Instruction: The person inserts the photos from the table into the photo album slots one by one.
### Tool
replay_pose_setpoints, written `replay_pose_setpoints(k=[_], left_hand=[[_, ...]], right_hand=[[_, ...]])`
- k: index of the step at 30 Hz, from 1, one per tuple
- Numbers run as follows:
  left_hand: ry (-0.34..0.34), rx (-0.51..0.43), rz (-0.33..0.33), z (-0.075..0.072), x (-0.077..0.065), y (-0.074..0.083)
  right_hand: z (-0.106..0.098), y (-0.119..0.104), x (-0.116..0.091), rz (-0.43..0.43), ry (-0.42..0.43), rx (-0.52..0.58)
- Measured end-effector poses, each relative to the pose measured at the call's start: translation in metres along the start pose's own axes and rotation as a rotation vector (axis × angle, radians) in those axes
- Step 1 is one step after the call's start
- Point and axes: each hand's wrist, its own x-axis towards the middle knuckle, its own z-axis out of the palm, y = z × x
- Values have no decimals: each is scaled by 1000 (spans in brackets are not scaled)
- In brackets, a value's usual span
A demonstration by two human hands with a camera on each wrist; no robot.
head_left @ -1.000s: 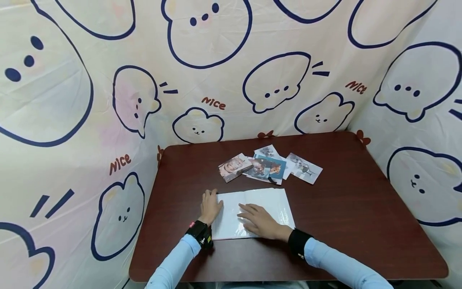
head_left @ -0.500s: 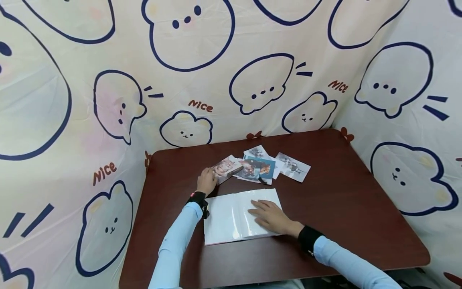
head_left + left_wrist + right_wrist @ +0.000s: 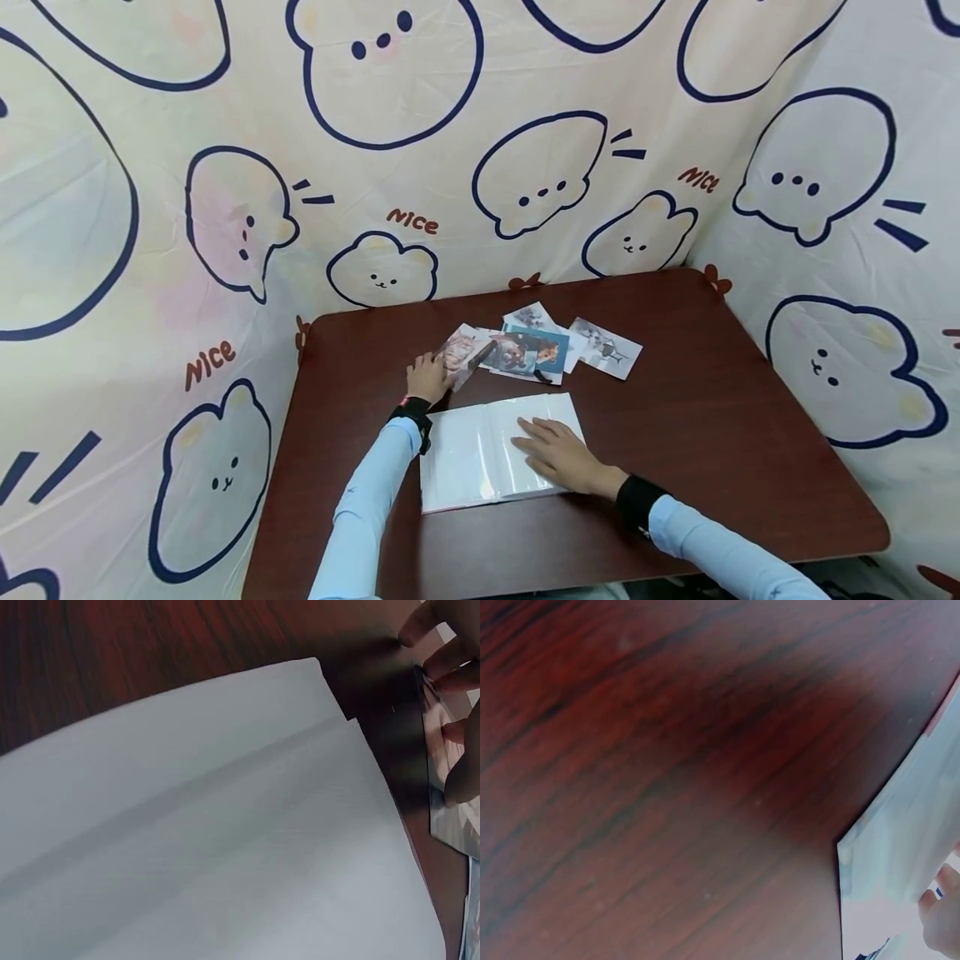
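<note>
An album (image 3: 461, 454) with glossy white plastic pages lies open on the table, its near edge toward the person. The right hand (image 3: 558, 454) rests flat on its right page, fingers spread; in the right wrist view only fingertips (image 3: 945, 900) show at the edge. Beyond the album's far left corner, the left hand (image 3: 427, 377) holds the near left end of a thick pink-toned picture stack (image 3: 459, 343). In the left wrist view its curled fingers and thumb are on that picture stack (image 3: 466, 816), partly hiding it.
Several loose pictures overlap right of the stack, with a blue picture (image 3: 551, 350) on top and a pale picture (image 3: 606, 348) at the far right. They lie on a brown wooden table (image 3: 712, 433). A patterned cloth (image 3: 420, 183) hangs behind it.
The left hand has left the album's left edge, reached forward to the picture stack and turned it slightly toward itself. The right hand has shifted right on the page. The head view has swung right.
</note>
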Motion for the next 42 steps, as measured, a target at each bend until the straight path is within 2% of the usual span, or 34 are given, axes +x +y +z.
replay_pose_setpoints(k=[3, 9, 12, 16, 20, 24, 28, 32, 36, 39, 42], left_hand=[[29, -32, -45, 1, 1, -1], [12, -210, -193, -4, 6, 4], [-21, -223, -295, -5, 9, 6], [-103, -174, -430, -5, 10, 5], [-151, -172, -491, -6, 8, 4], [-117, -231, -456, -8, 3, 1], [-24, -347, -382, -18, -5, 0], [50, -458, -314, -34, -15, 0], [66, -547, -267, -54, -25, 5], [88, -603, -238, -65, -33, 12], [156, -698, -194, -68, -43, 26]], right_hand=[[3, 2, 0, -12, 5, -9], [2, 2, 0, -66, 60, -51], [0, 0, 2, -64, 60, -35], [0, -4, 1, -28, 14, -19], [3, -6, -2, -10, -9, -11], [6, -7, -4, -30, 19, 2], [7, -4, -4, -46, 29, -18], [2, 1, -1, -37, -24, -28], [-10, 7, 7, -30, -104, -20], [-22, 12, 19, -18, -147, 30], [-37, 17, 34, 53, -142, 187]])
